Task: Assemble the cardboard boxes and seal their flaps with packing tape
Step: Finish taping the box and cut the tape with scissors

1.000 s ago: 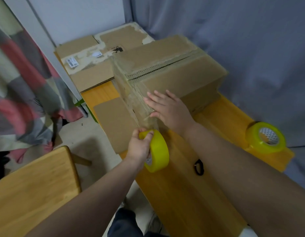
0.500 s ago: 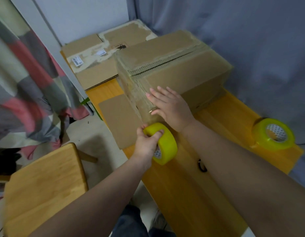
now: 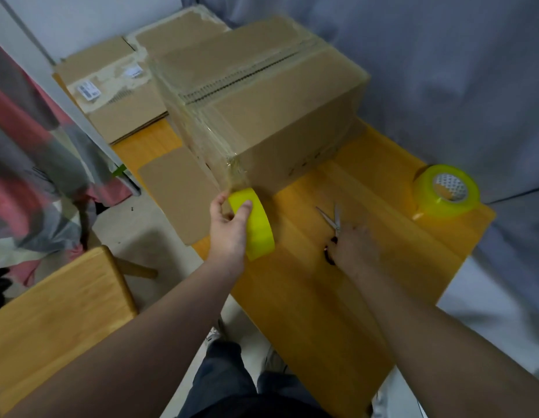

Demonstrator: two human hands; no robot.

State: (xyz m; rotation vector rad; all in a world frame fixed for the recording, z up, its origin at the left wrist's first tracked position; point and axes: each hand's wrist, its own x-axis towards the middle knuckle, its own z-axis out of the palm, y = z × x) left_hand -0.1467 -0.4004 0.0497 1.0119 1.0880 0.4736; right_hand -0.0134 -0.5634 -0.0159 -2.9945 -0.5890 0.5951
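Note:
A closed cardboard box [image 3: 280, 116] stands on the yellow wooden table [image 3: 307, 297], with clear tape over its top seam and left end. My left hand [image 3: 229, 227] grips a yellow tape roll [image 3: 256, 224] just below the box's near corner. A strip of tape [image 3: 236, 176] runs from that corner down to the roll. My right hand [image 3: 355, 251], blurred, lies over the handles of the scissors [image 3: 333, 220] on the table, fingers curled on them. The scissor blades point toward the box.
A second, thicker yellow tape roll [image 3: 446, 191] lies at the table's right edge. Flattened cardboard [image 3: 117, 95] is stacked behind the box, and a loose cardboard flap [image 3: 177, 191] overhangs the table's left edge. A wooden chair [image 3: 57, 321] stands lower left. Grey curtain hangs behind.
My right hand left the box's near end and came down onto the scissors. My left hand kept the roll at the box corner.

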